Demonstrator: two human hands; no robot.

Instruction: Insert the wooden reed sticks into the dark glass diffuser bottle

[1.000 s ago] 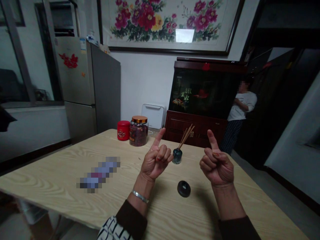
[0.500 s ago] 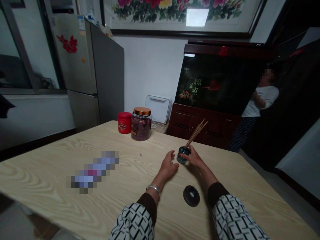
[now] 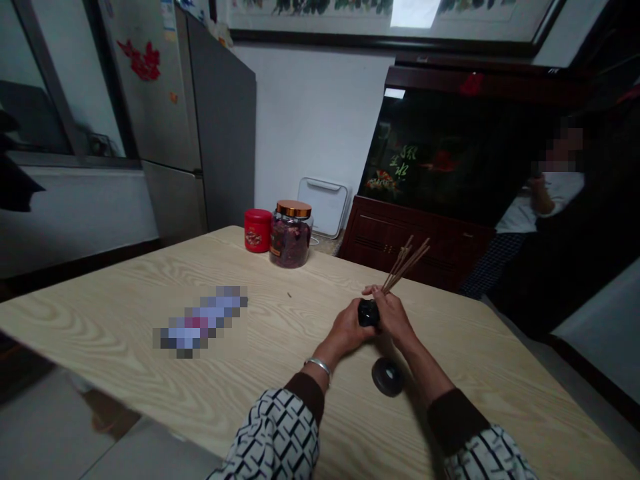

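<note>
A small dark glass bottle (image 3: 368,312) with several thin reed sticks (image 3: 407,263) stands on the light wooden table (image 3: 125,300). My left hand (image 3: 347,330) is wrapped round the bottle from the left. My right hand (image 3: 393,315) is closed round the base of the sticks at the bottle's neck. A round black lid (image 3: 387,376) lies flat on the table just below my right wrist.
A glass jar with a copper lid (image 3: 291,233) and a red tin (image 3: 258,230) stand at the table's far edge. A blurred flat object (image 3: 200,322) lies to the left. A fridge (image 3: 185,113), a fish tank (image 3: 450,153) and another person (image 3: 540,207) are beyond.
Both hands were raised with index fingers pointing up a second ago. They came down to the bottle and have closed on it and its sticks. The camera tilted downward.
</note>
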